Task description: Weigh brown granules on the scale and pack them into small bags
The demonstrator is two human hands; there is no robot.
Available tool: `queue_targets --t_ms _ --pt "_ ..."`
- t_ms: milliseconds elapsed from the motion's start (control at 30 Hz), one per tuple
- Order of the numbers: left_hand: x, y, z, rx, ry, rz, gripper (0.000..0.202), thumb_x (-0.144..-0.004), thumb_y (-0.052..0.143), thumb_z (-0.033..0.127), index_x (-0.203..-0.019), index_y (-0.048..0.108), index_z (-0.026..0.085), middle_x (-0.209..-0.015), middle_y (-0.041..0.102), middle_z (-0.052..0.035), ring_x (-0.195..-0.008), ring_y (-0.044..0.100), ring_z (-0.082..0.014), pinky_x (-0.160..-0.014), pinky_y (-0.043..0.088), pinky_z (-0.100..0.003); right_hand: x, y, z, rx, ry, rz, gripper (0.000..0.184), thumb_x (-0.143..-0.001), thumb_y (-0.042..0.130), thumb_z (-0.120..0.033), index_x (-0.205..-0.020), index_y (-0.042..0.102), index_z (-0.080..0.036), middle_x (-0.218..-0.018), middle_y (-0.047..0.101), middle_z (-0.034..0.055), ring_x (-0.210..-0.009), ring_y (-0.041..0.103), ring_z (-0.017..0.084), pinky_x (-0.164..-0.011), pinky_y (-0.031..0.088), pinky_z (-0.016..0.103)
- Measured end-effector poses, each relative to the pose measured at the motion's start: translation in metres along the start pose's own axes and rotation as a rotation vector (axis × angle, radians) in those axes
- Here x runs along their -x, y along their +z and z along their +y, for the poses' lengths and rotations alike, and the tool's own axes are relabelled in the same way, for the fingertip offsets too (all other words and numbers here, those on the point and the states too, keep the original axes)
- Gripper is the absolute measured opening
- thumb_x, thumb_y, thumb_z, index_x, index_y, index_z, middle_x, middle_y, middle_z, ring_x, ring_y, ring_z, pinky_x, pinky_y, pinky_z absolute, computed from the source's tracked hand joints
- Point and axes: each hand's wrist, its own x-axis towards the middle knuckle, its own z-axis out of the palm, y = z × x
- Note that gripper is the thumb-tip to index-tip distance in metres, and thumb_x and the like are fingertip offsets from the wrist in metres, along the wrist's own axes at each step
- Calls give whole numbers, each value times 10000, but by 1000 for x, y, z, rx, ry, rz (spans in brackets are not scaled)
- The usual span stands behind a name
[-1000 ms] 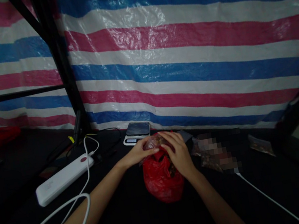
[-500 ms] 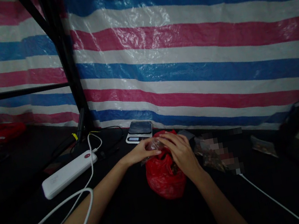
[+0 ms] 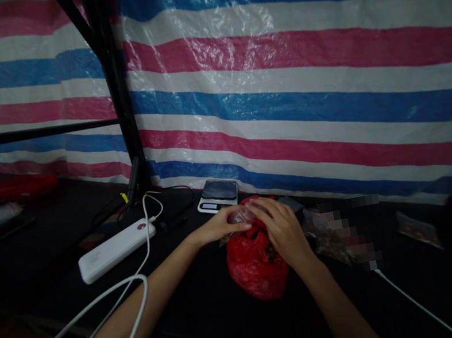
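Observation:
A red plastic bag (image 3: 257,268) sits on the black tabletop, its mouth open, with brownish contents just visible inside. Over that mouth, my left hand (image 3: 222,225) pinches a small clear plastic bag (image 3: 242,216) between thumb and fingers. My right hand (image 3: 282,229) bends over the same clear bag from the other side, fingertips on its top edge. What the clear bag contains is too dim to make out. Just behind my hands stands a small white kitchen scale (image 3: 217,195) with a dark plate and a lit display.
A white power bank (image 3: 113,251) lies at left, its white cable looping over my left forearm. Filled clear bags (image 3: 330,241) lie to the right, with another small packet (image 3: 418,229) farther out. A black metal post (image 3: 119,94) and a striped tarp (image 3: 280,78) stand behind.
The view has turned slightly left, so everything sits farther right in the picture. Both hands keep nearly the same hold on the clear bag above the red one.

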Motion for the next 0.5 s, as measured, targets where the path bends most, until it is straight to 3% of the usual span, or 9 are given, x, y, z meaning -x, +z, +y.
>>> queue_targets --t_ms 500 --pt "1 2 -1 13 -55 -50 435 -686 647 324 -1058 542 123 -968 603 -57 -875 548 -160 -831 400 -291 1 4 -1 -95 54 2 399 -843 392 -137 -1229 439 -226 -1206 499 60 -1098 422 217 -891 355 374"
